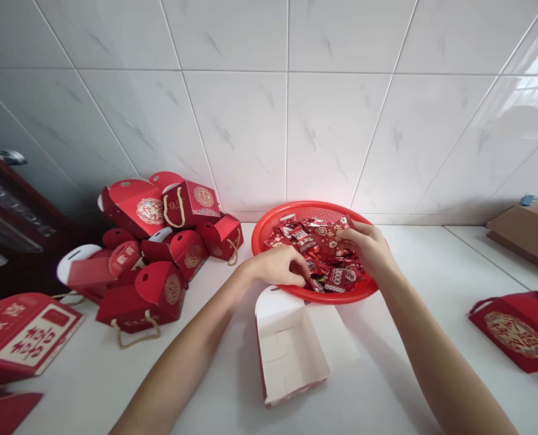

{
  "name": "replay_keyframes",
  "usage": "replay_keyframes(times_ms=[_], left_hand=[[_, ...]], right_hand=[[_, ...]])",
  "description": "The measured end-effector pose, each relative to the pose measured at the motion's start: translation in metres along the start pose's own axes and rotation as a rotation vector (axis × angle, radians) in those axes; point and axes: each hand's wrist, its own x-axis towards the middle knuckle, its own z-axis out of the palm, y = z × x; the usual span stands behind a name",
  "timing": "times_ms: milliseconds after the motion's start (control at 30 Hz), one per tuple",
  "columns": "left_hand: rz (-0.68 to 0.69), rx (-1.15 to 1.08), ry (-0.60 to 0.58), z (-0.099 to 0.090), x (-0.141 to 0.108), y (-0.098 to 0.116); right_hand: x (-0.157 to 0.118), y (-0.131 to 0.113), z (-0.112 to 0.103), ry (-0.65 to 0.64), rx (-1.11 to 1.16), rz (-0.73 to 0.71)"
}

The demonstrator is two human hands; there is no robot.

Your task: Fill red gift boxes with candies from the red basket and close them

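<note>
Just right of the frame's middle, I see the right hand (369, 249) pinching a red packet (328, 237) between thumb and fingertips, above the loose packets (339, 278) in a red basket (345, 297). To its left, the left hand (281, 266) hangs over the rim, fingers curled; whether they grip anything I can't tell. Just below the basket sits an open white-lined box (291, 356). Farther out, red gift boxes (142, 296) crowd the left side, a brown carton (522, 237) stands at the right edge, and a pale tiled wall (236, 121) fills the top.
</note>
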Motion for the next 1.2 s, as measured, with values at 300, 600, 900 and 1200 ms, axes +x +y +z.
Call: replay_keyframes(times_ms=[300, 600, 900, 1200], left_hand=[[-0.054, 0.020, 0.368, 0.004, 0.006, -0.002], [-0.034, -0.070, 0.504, 0.005, 0.009, -0.010], [0.003, -0.092, 0.428, 0.005, 0.005, -0.005], [0.117, -0.266, 0.361, 0.002, 0.002, -0.001]], right_hand=[[-0.002, -0.002, 0.003, -0.030, -0.036, -0.026], [-0.005, -0.003, 0.004, -0.047, -0.035, -0.014], [-0.004, -0.003, 0.003, -0.136, 0.009, -0.001], [-0.010, -0.008, 0.006, -0.255, 0.009, 0.001]])
